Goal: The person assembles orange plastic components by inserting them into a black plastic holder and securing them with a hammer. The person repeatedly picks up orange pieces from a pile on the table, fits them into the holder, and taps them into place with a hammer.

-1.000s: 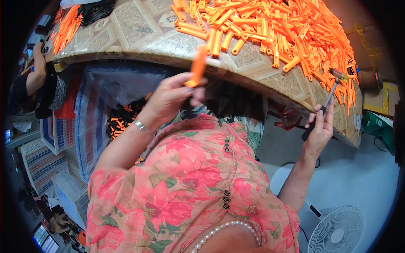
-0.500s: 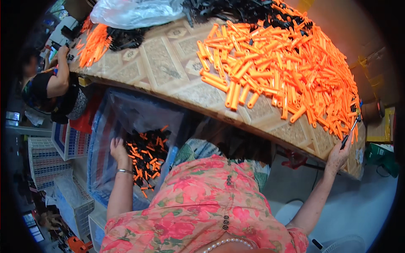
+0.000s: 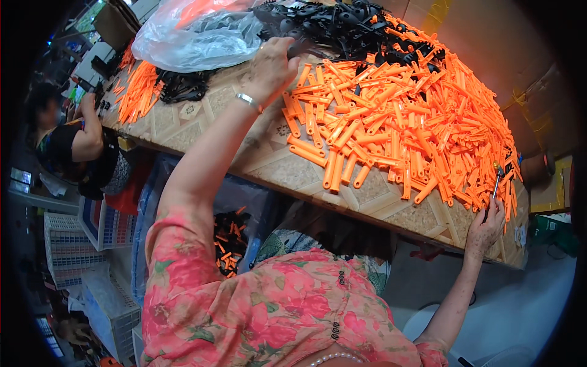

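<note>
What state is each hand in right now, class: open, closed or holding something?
Left hand: at the black parts; whether it grips one cannot be told.
Right hand: closed, holding a thin tool.

The fisheye rides on the person's head and faces steeply down, the floral shirt [image 3: 287, 300] close beneath at six o'clock. It looks across the table [image 3: 269, 165], catching the left hand [image 3: 269, 70] near twelve and the right hand [image 3: 486, 232] past three. Toward nine, the blurred edge seems to reach a co-worker [image 3: 67, 144], farther off.
</note>
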Tool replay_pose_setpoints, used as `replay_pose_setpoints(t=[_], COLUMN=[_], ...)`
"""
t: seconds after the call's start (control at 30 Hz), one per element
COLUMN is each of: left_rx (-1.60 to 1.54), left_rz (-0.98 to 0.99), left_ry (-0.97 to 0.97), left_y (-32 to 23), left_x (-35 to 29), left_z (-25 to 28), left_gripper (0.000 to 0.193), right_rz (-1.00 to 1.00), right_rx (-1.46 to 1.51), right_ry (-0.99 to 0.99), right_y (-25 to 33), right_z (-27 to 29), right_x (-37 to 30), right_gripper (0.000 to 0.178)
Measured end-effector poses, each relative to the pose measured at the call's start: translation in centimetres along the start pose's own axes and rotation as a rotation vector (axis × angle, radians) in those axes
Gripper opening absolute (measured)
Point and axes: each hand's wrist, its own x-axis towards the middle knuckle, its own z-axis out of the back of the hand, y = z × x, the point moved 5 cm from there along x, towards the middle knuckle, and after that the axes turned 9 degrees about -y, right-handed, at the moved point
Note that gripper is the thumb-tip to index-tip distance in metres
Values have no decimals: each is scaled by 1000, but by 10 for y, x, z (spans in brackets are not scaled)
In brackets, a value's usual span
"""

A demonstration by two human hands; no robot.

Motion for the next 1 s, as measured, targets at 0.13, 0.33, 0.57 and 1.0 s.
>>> replay_pose_setpoints(t=[0.13,0.33,0.57,1.0], left_rx=[294,348,-72,-1145], left_rz=[-1,-55,157,1171], left_ry=[112,185,155,-76], left_y=[14,38,67,65], left_x=[24,21,13,-57], left_z=[-53,-87,-58,23], left_gripper=[48,48,56,28], right_rz=[4,-2,28,71], right_rx=[59,64,51,43], right_ry=[-22,-16,-59,-72], right_y=[6,7,7,3], right_z=[6,11,9,6], right_x=[1,2,2,0], right_gripper=[35,34,32,28])
